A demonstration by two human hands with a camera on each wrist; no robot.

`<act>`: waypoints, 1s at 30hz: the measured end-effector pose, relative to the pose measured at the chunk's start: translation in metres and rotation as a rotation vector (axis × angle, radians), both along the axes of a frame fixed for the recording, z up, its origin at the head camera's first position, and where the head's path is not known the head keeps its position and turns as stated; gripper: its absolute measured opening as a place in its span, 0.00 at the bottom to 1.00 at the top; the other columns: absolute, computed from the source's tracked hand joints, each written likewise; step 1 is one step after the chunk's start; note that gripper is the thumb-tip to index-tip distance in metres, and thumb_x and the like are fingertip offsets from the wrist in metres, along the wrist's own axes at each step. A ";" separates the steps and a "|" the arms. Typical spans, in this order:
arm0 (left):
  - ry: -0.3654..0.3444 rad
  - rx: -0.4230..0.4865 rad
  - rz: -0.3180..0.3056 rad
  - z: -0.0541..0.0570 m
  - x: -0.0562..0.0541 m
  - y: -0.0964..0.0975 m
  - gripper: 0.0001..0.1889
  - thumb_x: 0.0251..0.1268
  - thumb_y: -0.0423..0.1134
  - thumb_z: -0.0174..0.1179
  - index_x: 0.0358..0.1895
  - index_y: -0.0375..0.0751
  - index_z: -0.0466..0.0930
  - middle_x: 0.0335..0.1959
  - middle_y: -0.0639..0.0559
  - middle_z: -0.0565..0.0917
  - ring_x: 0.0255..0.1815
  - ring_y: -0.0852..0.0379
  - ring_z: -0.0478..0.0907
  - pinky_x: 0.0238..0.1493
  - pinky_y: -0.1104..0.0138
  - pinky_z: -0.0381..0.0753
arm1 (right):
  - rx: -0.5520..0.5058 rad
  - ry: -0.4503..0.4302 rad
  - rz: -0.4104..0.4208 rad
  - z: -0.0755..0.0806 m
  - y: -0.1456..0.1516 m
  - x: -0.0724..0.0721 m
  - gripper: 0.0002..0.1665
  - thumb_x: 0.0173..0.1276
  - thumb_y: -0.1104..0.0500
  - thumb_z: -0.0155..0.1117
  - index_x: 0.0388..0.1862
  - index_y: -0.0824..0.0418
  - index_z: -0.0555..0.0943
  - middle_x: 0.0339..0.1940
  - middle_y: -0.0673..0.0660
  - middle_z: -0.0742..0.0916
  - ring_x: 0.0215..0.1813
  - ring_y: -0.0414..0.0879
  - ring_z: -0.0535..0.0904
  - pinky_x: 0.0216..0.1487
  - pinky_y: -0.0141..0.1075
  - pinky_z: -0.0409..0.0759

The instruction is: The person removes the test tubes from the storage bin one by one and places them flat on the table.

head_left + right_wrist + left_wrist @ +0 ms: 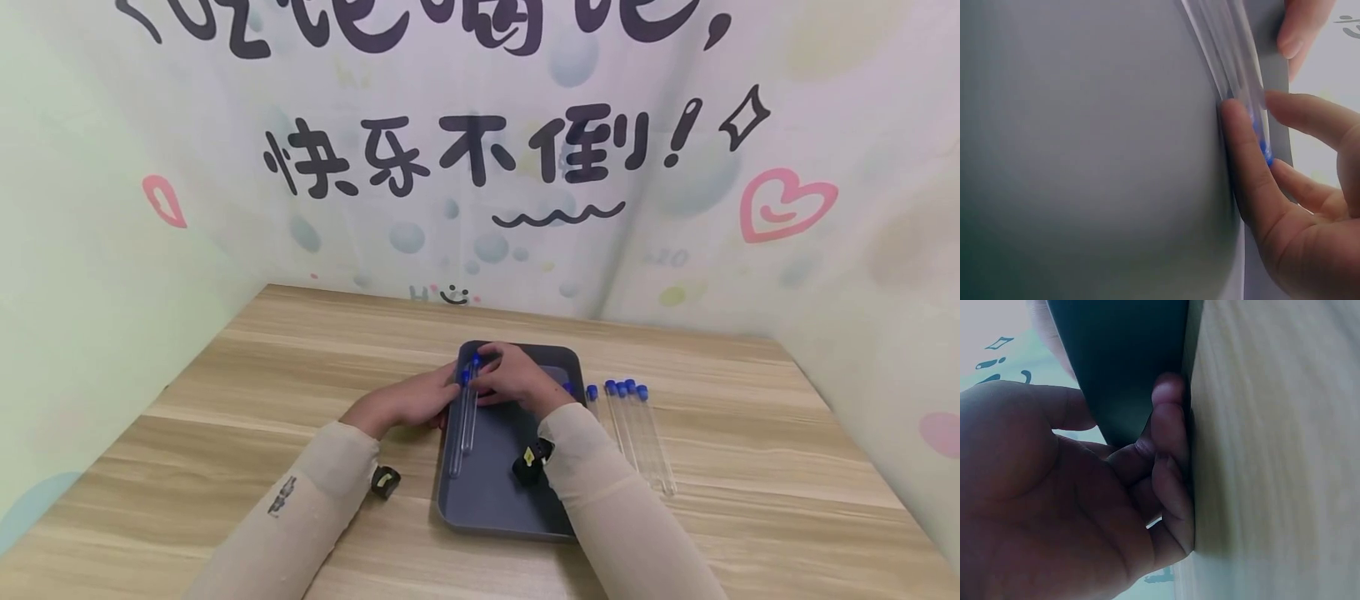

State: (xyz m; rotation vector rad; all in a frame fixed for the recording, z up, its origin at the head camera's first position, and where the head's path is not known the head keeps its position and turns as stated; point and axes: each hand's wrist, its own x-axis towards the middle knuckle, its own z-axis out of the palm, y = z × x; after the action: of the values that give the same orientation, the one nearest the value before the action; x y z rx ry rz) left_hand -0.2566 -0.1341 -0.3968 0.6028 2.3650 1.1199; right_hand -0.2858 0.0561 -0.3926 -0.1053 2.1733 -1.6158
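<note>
A dark grey tray (487, 492) lies on the table. My left hand (420, 398) grips its left wall, thumb at the rim. In the left wrist view, the curled fingers (1169, 419) sit low against the tray's outside, close to the tabletop. Inside along that wall are two clear test tubes (469, 417) with blue caps. My right hand (517, 375) pinches them near the capped ends, at the tray's far left corner. The right wrist view has its fingers (1250, 156) on either side of the tubes and one blue cap (1266, 153) between them.
Several more blue-capped tubes (648, 437) lie side by side on the table right of the tray. Another blue cap (592, 392) shows nearer the tray, its tube partly behind my right forearm. A printed cloth (450, 258) hangs behind the wooden table (330, 325).
</note>
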 end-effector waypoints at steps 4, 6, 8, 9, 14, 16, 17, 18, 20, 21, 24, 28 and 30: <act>0.005 -0.002 -0.001 0.001 0.000 0.000 0.29 0.81 0.38 0.32 0.81 0.49 0.46 0.25 0.46 0.77 0.23 0.53 0.74 0.27 0.65 0.73 | 0.000 0.004 -0.006 0.000 -0.001 0.000 0.42 0.63 0.73 0.67 0.75 0.61 0.64 0.51 0.65 0.80 0.38 0.49 0.84 0.44 0.43 0.87; 0.007 -0.011 0.005 0.001 0.000 0.000 0.29 0.81 0.38 0.33 0.81 0.49 0.46 0.25 0.46 0.78 0.23 0.53 0.74 0.27 0.65 0.73 | 0.004 0.005 -0.003 -0.001 -0.001 0.000 0.42 0.63 0.73 0.67 0.75 0.61 0.64 0.52 0.65 0.80 0.38 0.50 0.85 0.44 0.43 0.87; 0.010 -0.020 0.011 0.002 0.000 0.000 0.29 0.81 0.38 0.33 0.81 0.49 0.47 0.24 0.45 0.78 0.22 0.52 0.74 0.27 0.65 0.73 | 0.005 0.005 0.000 -0.001 -0.001 0.000 0.42 0.64 0.73 0.67 0.75 0.60 0.64 0.52 0.65 0.80 0.38 0.50 0.85 0.44 0.43 0.87; 0.010 -0.024 0.014 0.002 0.000 0.000 0.29 0.81 0.38 0.33 0.81 0.49 0.47 0.24 0.45 0.78 0.22 0.52 0.74 0.27 0.65 0.73 | 0.004 0.003 0.002 -0.001 -0.001 -0.001 0.42 0.64 0.73 0.67 0.75 0.60 0.64 0.52 0.65 0.80 0.38 0.50 0.85 0.45 0.43 0.87; 0.012 -0.031 0.011 0.001 0.000 0.000 0.29 0.81 0.39 0.33 0.82 0.52 0.46 0.24 0.45 0.78 0.23 0.52 0.74 0.27 0.65 0.73 | -0.022 -0.008 -0.003 -0.003 0.000 -0.001 0.41 0.64 0.74 0.65 0.75 0.59 0.64 0.53 0.66 0.79 0.38 0.50 0.85 0.45 0.44 0.87; 0.009 -0.030 0.009 0.000 0.000 0.000 0.29 0.81 0.39 0.33 0.82 0.53 0.46 0.24 0.45 0.79 0.23 0.52 0.75 0.27 0.65 0.73 | -0.037 -0.014 -0.004 -0.003 0.000 -0.001 0.41 0.64 0.74 0.65 0.75 0.58 0.64 0.53 0.65 0.79 0.39 0.50 0.85 0.46 0.44 0.87; 0.008 -0.030 0.011 0.000 0.001 0.000 0.29 0.81 0.39 0.33 0.82 0.52 0.46 0.24 0.45 0.79 0.22 0.52 0.75 0.27 0.65 0.73 | -0.046 -0.015 -0.002 -0.003 0.001 -0.001 0.41 0.64 0.74 0.64 0.75 0.58 0.64 0.53 0.65 0.78 0.39 0.50 0.85 0.46 0.44 0.87; 0.006 -0.031 0.014 0.000 0.001 0.000 0.29 0.81 0.39 0.33 0.82 0.52 0.46 0.24 0.45 0.79 0.22 0.52 0.75 0.27 0.65 0.73 | -0.052 -0.018 0.002 -0.003 0.001 -0.001 0.41 0.65 0.74 0.64 0.75 0.58 0.64 0.53 0.65 0.78 0.39 0.50 0.85 0.46 0.44 0.87; 0.003 -0.033 0.019 0.000 0.002 -0.001 0.29 0.82 0.39 0.33 0.82 0.51 0.46 0.23 0.45 0.78 0.22 0.52 0.74 0.27 0.65 0.73 | -0.062 -0.026 0.007 -0.001 0.002 -0.001 0.41 0.64 0.73 0.64 0.75 0.57 0.64 0.53 0.65 0.78 0.39 0.50 0.85 0.46 0.44 0.87; 0.002 -0.033 0.021 0.000 0.003 -0.001 0.29 0.82 0.39 0.33 0.82 0.50 0.46 0.23 0.44 0.78 0.22 0.52 0.74 0.27 0.65 0.73 | -0.065 -0.024 0.009 0.000 0.003 -0.001 0.41 0.64 0.73 0.64 0.75 0.57 0.64 0.53 0.64 0.78 0.39 0.50 0.85 0.46 0.44 0.87; 0.008 -0.033 0.021 0.001 0.004 -0.001 0.28 0.82 0.41 0.33 0.82 0.51 0.45 0.24 0.45 0.78 0.23 0.52 0.75 0.28 0.64 0.73 | -0.083 -0.024 0.008 0.006 0.006 -0.002 0.42 0.64 0.73 0.64 0.76 0.57 0.64 0.52 0.64 0.79 0.38 0.50 0.85 0.45 0.44 0.87; 0.016 -0.024 0.019 0.002 0.003 0.001 0.29 0.82 0.41 0.33 0.82 0.50 0.45 0.26 0.45 0.79 0.25 0.51 0.76 0.29 0.64 0.74 | -0.122 -0.026 -0.001 0.019 0.012 -0.003 0.43 0.64 0.74 0.64 0.76 0.57 0.63 0.49 0.62 0.80 0.38 0.51 0.86 0.46 0.46 0.87; 0.021 -0.024 0.017 0.003 0.002 0.001 0.29 0.82 0.40 0.33 0.82 0.49 0.45 0.26 0.46 0.79 0.25 0.51 0.76 0.29 0.64 0.75 | -0.133 -0.026 -0.006 0.027 0.017 -0.003 0.43 0.65 0.74 0.64 0.76 0.55 0.63 0.50 0.62 0.80 0.39 0.51 0.86 0.47 0.47 0.87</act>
State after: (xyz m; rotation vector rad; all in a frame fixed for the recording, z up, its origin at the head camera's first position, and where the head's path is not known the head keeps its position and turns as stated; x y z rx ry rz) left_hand -0.2547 -0.1328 -0.3942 0.5894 2.4020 1.0959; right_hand -0.2887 0.0729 -0.3656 -0.1167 2.0474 -1.7551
